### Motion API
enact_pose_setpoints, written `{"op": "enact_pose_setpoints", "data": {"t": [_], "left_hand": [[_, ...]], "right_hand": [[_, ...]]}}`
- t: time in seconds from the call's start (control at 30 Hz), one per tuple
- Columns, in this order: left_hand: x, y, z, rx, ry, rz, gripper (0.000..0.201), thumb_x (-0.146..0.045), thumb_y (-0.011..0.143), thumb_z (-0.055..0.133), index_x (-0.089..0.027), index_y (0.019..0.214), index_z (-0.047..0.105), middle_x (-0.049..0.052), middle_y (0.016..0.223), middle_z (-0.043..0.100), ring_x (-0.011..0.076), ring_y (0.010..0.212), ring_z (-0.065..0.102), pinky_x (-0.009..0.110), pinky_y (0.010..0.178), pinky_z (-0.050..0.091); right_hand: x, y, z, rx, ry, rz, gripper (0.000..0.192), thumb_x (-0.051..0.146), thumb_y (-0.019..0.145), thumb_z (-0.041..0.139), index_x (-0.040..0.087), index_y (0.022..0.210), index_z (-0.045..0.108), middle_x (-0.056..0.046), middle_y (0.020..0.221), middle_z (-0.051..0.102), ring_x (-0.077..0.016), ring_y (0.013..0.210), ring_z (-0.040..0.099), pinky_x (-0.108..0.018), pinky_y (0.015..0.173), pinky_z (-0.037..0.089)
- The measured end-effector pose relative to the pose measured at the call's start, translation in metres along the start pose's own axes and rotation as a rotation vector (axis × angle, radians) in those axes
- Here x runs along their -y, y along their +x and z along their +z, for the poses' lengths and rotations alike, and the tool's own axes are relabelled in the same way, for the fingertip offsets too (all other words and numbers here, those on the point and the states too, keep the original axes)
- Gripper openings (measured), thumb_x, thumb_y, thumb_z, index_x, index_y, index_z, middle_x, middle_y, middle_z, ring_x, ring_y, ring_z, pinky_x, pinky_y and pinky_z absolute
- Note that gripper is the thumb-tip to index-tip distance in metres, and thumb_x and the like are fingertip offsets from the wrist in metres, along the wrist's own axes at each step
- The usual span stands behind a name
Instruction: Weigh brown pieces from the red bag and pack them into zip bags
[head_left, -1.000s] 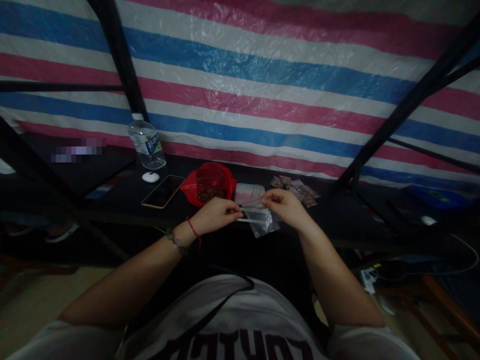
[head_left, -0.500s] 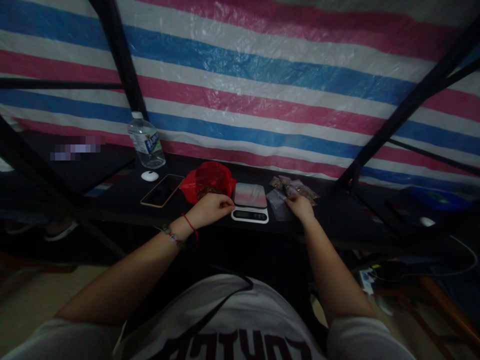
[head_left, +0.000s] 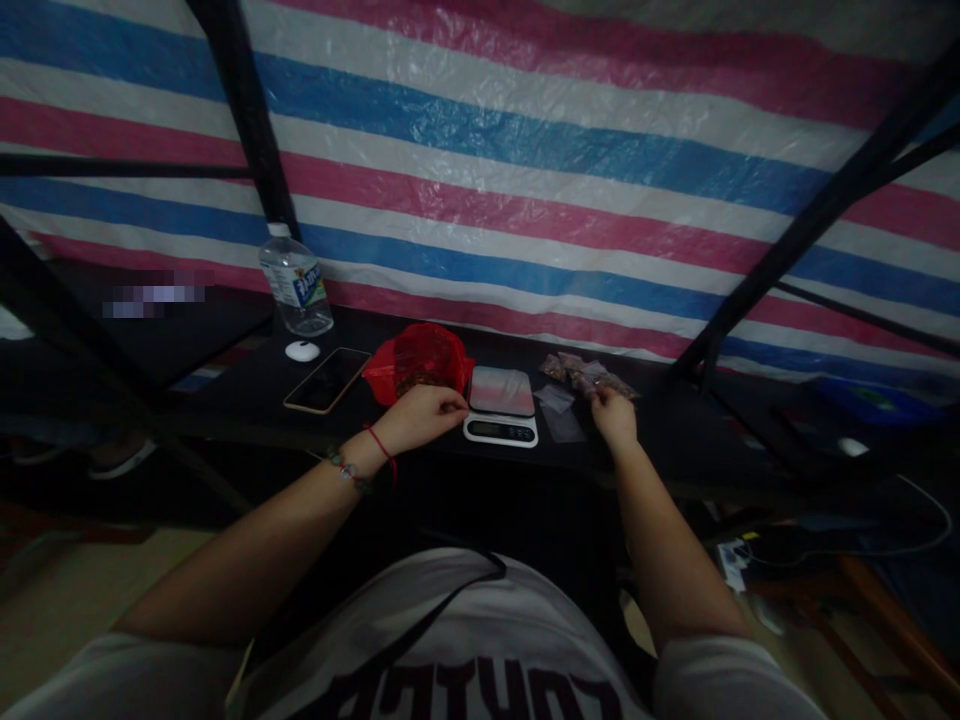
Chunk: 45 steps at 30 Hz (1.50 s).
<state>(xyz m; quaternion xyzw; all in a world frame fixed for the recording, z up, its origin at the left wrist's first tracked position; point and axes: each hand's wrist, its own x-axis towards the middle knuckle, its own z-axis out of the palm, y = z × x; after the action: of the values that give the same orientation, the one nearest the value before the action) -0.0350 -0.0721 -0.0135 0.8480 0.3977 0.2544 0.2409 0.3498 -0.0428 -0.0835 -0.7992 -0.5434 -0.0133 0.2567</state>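
Note:
A white kitchen scale (head_left: 501, 430) with a square metal pan lies before me, nothing on the pan. By its left edge rests my left hand (head_left: 429, 412), thumb and fingers pinched together; whether anything is between them cannot be seen. Just behind that hand is an open red plastic bag (head_left: 390, 368) with small brown pieces inside. My right hand (head_left: 615, 418) is at the near edge of a pile of small filled clear bags (head_left: 592, 375), fingers closed; what they grip is hidden. Flat clear bags (head_left: 562, 420) lie between the scale and that hand.
Left of the red bag are a phone (head_left: 328, 380), a white computer mouse (head_left: 302, 351) and a clear bottle (head_left: 300, 290) on the black table (head_left: 232, 395). A striped plastic sheet (head_left: 487, 180) hangs behind. Dark metal posts (head_left: 259, 140) stand at both sides.
My right hand has moved a little right, from the flat clear bags to the filled ones. My left hand has stayed beside the scale.

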Motion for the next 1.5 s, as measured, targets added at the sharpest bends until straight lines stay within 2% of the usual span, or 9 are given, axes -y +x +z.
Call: {"op": "enact_pose_setpoints", "data": {"t": [0.17, 0.3, 0.47, 0.6, 0.77, 0.9, 1.23, 1.4, 1.5], "left_hand": [[-0.001, 0.000, -0.001, -0.053, -0.021, -0.003, 0.025, -0.035, 0.080, 0.054, -0.018, 0.085, 0.071, 0.003, 0.077, 0.071, 0.0153, 0.069, 0.063, 0.023, 0.063, 0.044], [-0.004, -0.001, 0.000, -0.043, -0.098, -0.023, 0.029, -0.040, 0.082, 0.053, -0.016, 0.081, 0.069, 0.003, 0.072, 0.068, 0.0146, 0.066, 0.062, 0.023, 0.060, 0.044], [-0.011, -0.004, 0.006, 0.106, -0.428, -0.005, 0.031, -0.043, 0.081, 0.055, -0.014, 0.086, 0.066, 0.003, 0.073, 0.067, 0.0128, 0.063, 0.061, 0.023, 0.058, 0.047], [-0.016, -0.007, 0.007, 0.225, -0.590, 0.009, 0.030, -0.042, 0.079, 0.059, -0.012, 0.081, 0.064, 0.004, 0.073, 0.066, 0.0106, 0.059, 0.059, 0.022, 0.058, 0.049], [-0.018, -0.008, 0.005, 0.208, -0.712, -0.027, 0.028, -0.040, 0.076, 0.065, -0.012, 0.077, 0.060, 0.002, 0.068, 0.063, 0.0088, 0.055, 0.058, 0.021, 0.055, 0.048], [-0.015, -0.006, 0.004, 0.213, -0.741, -0.049, 0.028, -0.039, 0.076, 0.065, -0.012, 0.074, 0.059, 0.001, 0.067, 0.063, 0.0083, 0.055, 0.057, 0.020, 0.055, 0.047], [-0.008, -0.006, -0.001, 0.205, -0.770, -0.008, 0.030, -0.040, 0.079, 0.061, -0.013, 0.068, 0.056, -0.001, 0.057, 0.056, 0.0092, 0.052, 0.053, 0.022, 0.055, 0.045], [-0.003, -0.003, 0.001, 0.133, -0.714, -0.021, 0.028, -0.037, 0.078, 0.059, -0.012, 0.066, 0.055, -0.002, 0.055, 0.054, 0.0091, 0.052, 0.052, 0.021, 0.053, 0.043], [-0.002, -0.002, 0.002, 0.118, -0.719, -0.025, 0.027, -0.035, 0.078, 0.059, -0.012, 0.064, 0.055, -0.002, 0.055, 0.054, 0.0089, 0.052, 0.051, 0.020, 0.053, 0.042]], "right_hand": [[0.027, 0.000, -0.024, -0.176, 0.882, 0.156, 0.037, 0.042, 0.077, 0.051, 0.013, 0.097, 0.062, -0.009, 0.082, 0.066, -0.0191, 0.070, 0.062, -0.031, 0.063, 0.050], [0.076, -0.027, -0.046, 0.110, 1.397, 0.109, 0.031, 0.041, 0.067, 0.065, 0.019, 0.087, 0.058, 0.001, 0.069, 0.062, -0.0117, 0.054, 0.056, -0.022, 0.046, 0.044], [0.131, -0.078, -0.054, 0.651, 1.400, 0.000, 0.031, 0.044, 0.068, 0.070, 0.017, 0.079, 0.060, 0.000, 0.063, 0.060, -0.0101, 0.048, 0.053, -0.020, 0.042, 0.042], [0.148, -0.099, -0.042, 0.840, 1.422, 0.016, 0.031, 0.044, 0.067, 0.072, 0.016, 0.078, 0.061, 0.000, 0.064, 0.061, -0.0089, 0.047, 0.052, -0.020, 0.043, 0.042], [0.150, -0.101, -0.029, 0.862, 1.471, 0.110, 0.024, 0.037, 0.069, 0.070, 0.018, 0.080, 0.061, 0.002, 0.061, 0.060, -0.0095, 0.050, 0.054, -0.019, 0.043, 0.042], [0.150, -0.101, -0.030, 0.958, 1.530, 0.121, 0.034, 0.046, 0.073, 0.064, 0.018, 0.091, 0.063, -0.002, 0.073, 0.065, -0.0133, 0.060, 0.060, -0.022, 0.047, 0.047], [0.149, -0.102, -0.020, 0.859, 1.493, 0.150, 0.029, 0.035, 0.063, 0.078, 0.016, 0.076, 0.061, 0.002, 0.065, 0.063, -0.0112, 0.058, 0.059, -0.025, 0.058, 0.050], [0.148, -0.104, -0.023, 0.995, 1.475, 0.051, 0.040, 0.031, 0.065, 0.077, 0.020, 0.100, 0.060, 0.000, 0.082, 0.066, -0.0128, 0.066, 0.063, -0.022, 0.053, 0.050], [0.149, -0.106, -0.026, 1.027, 1.436, 0.031, 0.044, 0.020, 0.061, 0.079, 0.021, 0.100, 0.058, 0.002, 0.079, 0.064, -0.0106, 0.063, 0.062, -0.019, 0.051, 0.047]]}}
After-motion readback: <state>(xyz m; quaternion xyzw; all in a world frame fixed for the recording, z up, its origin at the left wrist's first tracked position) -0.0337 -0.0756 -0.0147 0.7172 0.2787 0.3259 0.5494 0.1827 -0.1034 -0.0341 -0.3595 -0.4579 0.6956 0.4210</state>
